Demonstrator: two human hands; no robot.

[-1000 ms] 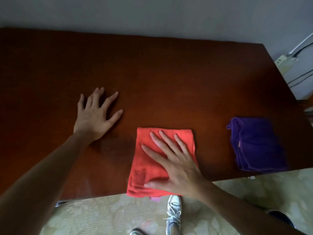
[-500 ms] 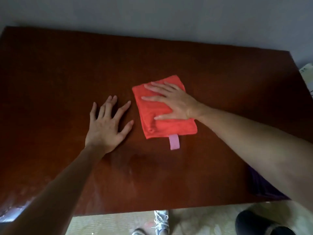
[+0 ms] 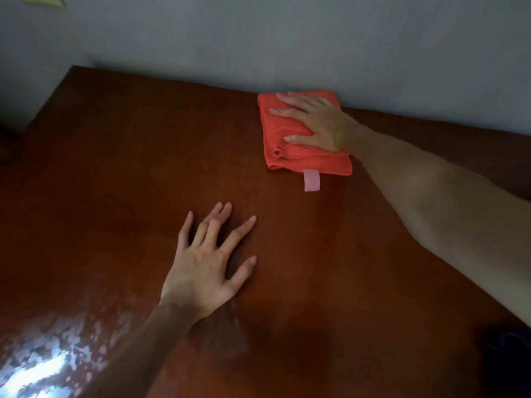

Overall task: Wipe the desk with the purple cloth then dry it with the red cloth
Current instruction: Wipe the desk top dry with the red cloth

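Head view: one red cloth (image 3: 290,145) at desk (image 3: 115,168) far edge; my right hand (image 3: 314,124) flat on it, fingers spread; left hand (image 3: 205,268) splayed, released.

We see a dark reddish-brown bench (image 3: 120,156) whose far edge meets a grey wall (image 3: 287,38). A folded red cloth (image 3: 287,145) lies flat on it right at that far edge, with a pale pink loop tag (image 3: 311,180) sticking out of its near side onto the wood. Our right hand (image 3: 316,124) lies flat on top of the cloth, palm down. Our left hand (image 3: 205,262) rests directly on the bare wood, fingers (image 3: 242,229) spread, well apart from the cloth. Near the lower left corner, bright patchy glare (image 3: 43,366) lies across the surface.
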